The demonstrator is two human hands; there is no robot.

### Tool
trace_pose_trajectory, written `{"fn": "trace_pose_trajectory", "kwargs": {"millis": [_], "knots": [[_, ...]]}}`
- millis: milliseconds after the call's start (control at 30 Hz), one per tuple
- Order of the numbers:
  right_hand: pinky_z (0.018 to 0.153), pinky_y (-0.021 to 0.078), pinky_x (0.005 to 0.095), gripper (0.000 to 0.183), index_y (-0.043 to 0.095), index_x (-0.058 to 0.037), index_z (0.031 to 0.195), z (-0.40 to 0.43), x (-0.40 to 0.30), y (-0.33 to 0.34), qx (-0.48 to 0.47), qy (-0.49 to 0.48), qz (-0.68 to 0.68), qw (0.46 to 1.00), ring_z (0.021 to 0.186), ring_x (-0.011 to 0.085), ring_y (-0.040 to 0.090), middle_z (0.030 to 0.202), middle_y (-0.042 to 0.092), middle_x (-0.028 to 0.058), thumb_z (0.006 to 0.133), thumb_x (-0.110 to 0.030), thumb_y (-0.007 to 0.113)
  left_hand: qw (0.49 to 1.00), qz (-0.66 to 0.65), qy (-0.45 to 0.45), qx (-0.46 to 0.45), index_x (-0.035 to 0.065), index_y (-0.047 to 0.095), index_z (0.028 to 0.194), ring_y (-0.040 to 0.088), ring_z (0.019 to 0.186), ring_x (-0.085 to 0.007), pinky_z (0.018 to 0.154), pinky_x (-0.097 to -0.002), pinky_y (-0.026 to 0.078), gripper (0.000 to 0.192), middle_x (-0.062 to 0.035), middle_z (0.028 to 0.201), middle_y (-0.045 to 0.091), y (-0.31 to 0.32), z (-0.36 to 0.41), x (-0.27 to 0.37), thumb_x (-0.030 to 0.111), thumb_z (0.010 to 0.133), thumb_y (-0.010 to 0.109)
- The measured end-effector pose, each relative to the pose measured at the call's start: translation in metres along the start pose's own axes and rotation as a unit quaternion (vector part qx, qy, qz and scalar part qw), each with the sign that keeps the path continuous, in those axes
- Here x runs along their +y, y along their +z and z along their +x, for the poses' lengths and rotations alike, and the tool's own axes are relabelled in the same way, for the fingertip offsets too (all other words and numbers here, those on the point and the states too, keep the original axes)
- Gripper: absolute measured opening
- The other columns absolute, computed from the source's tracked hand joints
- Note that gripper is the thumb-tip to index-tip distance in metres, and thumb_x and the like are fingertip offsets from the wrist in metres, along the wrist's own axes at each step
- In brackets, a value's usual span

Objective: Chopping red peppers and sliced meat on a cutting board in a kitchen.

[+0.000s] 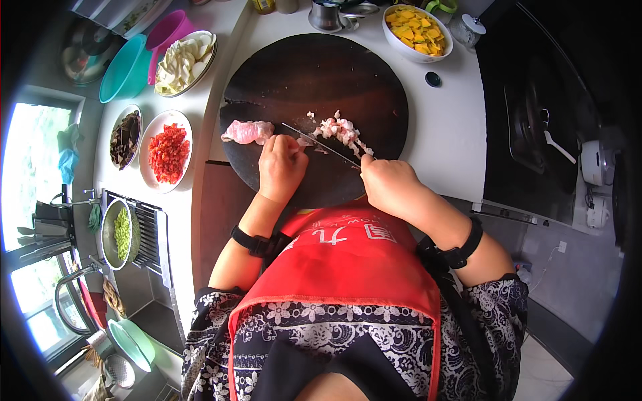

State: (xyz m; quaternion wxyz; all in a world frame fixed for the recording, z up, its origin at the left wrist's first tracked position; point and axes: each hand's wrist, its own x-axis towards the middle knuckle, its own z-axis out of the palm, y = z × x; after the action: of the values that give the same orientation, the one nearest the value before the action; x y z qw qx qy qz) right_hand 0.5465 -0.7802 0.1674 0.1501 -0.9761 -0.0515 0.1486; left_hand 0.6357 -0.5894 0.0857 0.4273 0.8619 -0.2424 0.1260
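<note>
My right hand [388,180] grips a knife by its handle, which the fist hides. The knife's blade [323,146] slants up and left across a round dark wooden chopping board [321,70]. Left of the blade, the curled fingers of my left hand [282,168] press on a small piece of raw meat [304,142], mostly covered by the fingers. Beyond that hand lies a larger pink chunk of raw meat [248,132] near the board's left side. Diced meat [341,130] is heaped on the far side of the blade, with a few bits scattered around.
A bowl of sliced orange vegetable [416,31] stands back right, near a dark lid [433,79]. Along the left counter are plates of chopped red peppers [169,153], dark pieces [125,139] and white slices [183,62]. A colander [120,234] sits by the sink; a black cooktop [531,120] is right.
</note>
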Motion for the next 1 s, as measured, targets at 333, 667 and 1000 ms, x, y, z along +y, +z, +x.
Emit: {"fn": "trace_pose_trajectory", "kwargs": {"millis": [333, 667, 1000], "knots": [[0.063, 0.0478, 0.0459, 0.020, 0.053, 0.0011, 0.088, -0.006, 0.013, -0.016, -0.068, 0.060, 0.124, 0.988, 0.071, 0.0376, 0.060, 0.074, 0.061, 0.0208, 0.087, -0.019, 0.049, 0.998, -0.024, -0.053, -0.017, 0.0032, 0.051, 0.081, 0.054, 0.064, -0.0299, 0.057, -0.0365, 0.044, 0.018, -0.0124, 0.072, 0.054, -0.018, -0.005, 0.007, 0.004, 0.073, 0.067], [0.052, 0.0477, 0.0446, 0.015, 0.048, 0.0019, 0.085, 0.000, 0.006, -0.002, 0.066, 0.001, 0.116, 0.991, 0.057, 0.0363, 0.060, 0.060, 0.058, 0.0187, 0.084, -0.013, 0.048, 0.997, -0.013, 0.079, -0.006, 0.0030, 0.056, 0.088, 0.056, 0.079, -0.0297, 0.068, -0.0347, 0.047, 0.024, -0.0112, 0.087, 0.058, -0.007, 0.002, 0.017, 0.003, 0.069, 0.070], [0.055, 0.0515, 0.0406, 0.012, 0.048, 0.0023, 0.083, 0.047, -0.018, 0.006, 0.039, 0.002, 0.068, 0.997, 0.059, 0.0334, 0.063, 0.061, 0.060, 0.0190, 0.079, -0.008, 0.052, 0.994, -0.025, 0.086, -0.058, 0.0028, 0.055, 0.078, 0.055, 0.077, -0.0298, 0.067, -0.0362, 0.047, 0.021, -0.0114, 0.084, 0.058, 0.003, 0.010, 0.013, -0.004, 0.059, 0.059]]}}
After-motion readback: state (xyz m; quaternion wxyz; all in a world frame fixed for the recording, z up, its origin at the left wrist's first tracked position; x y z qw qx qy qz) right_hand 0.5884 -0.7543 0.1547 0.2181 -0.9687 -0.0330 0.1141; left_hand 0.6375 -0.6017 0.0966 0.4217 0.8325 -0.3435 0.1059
